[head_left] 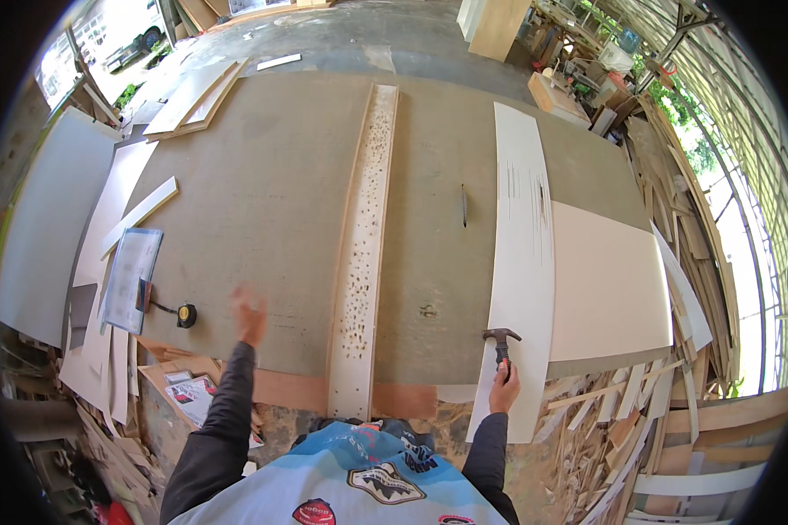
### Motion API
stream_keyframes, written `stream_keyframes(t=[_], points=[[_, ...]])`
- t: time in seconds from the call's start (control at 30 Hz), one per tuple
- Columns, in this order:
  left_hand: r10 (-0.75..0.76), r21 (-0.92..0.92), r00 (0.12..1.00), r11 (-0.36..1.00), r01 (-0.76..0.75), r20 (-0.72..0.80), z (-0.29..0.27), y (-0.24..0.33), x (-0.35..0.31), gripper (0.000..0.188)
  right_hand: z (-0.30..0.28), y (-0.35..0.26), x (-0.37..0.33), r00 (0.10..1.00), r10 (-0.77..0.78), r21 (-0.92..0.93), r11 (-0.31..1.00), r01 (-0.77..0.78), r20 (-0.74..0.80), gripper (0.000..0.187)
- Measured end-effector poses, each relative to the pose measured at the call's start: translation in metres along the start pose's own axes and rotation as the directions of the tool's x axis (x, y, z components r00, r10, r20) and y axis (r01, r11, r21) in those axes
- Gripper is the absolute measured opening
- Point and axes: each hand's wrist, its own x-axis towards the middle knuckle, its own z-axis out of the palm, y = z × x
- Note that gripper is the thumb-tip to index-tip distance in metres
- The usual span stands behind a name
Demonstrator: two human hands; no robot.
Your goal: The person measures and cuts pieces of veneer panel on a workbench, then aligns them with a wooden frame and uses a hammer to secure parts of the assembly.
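My right hand (504,390) is closed round the handle of a claw hammer (503,336). The hammer's dark head lies over the left edge of a long white board (521,262) with dark lines near its far end. My left hand (249,315) is over the brown worktable (254,192), its fingers smeared by motion; whether it holds anything cannot be made out. Between the hands runs a long narrow tray-like board (359,254) with raised edges, dotted with many small dark spots. Right of it lies a little cluster of small metal pieces (428,311), too small to name.
A black and yellow tape measure (186,316) and a clipboard with paper (133,271) lie at the left. A thin dark tool (464,206) rests further back. A pale panel (611,280) covers the right side. Wood offcuts (608,420) crowd the floor at near right.
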Motion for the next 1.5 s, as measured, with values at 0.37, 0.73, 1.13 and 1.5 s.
stream_keyframes(t=[0.37, 0.73, 1.13, 1.5], points=[[-0.581, 0.453, 0.806, 0.751, 0.480, 0.111, -0.090, -0.178, 0.053, 0.073, -0.028, -0.018, 0.013, 0.905, -0.161, -0.358, 0.934, 0.010, -0.395, 0.024], [-0.049, -0.654, 0.951, 0.715, 0.246, 0.304, -0.056, 0.132, 0.006, 0.049, 0.033, -0.225, -0.034, 0.675, -0.714, 0.108, 0.698, 0.708, 0.185, 0.062], [0.349, -0.740, 0.675, 0.492, 0.459, 0.651, 0.003, 0.338, -0.096, 0.041, 0.012, -0.163, 0.021, 0.547, -0.764, 0.552, 0.635, 0.541, 0.343, 0.060], [0.247, -0.760, 0.762, 0.476, 0.443, 0.599, 0.037, 0.331, -0.040, 0.019, -0.027, -0.105, 0.128, 0.630, -0.678, 0.188, 0.723, 0.665, 0.378, 0.032]])
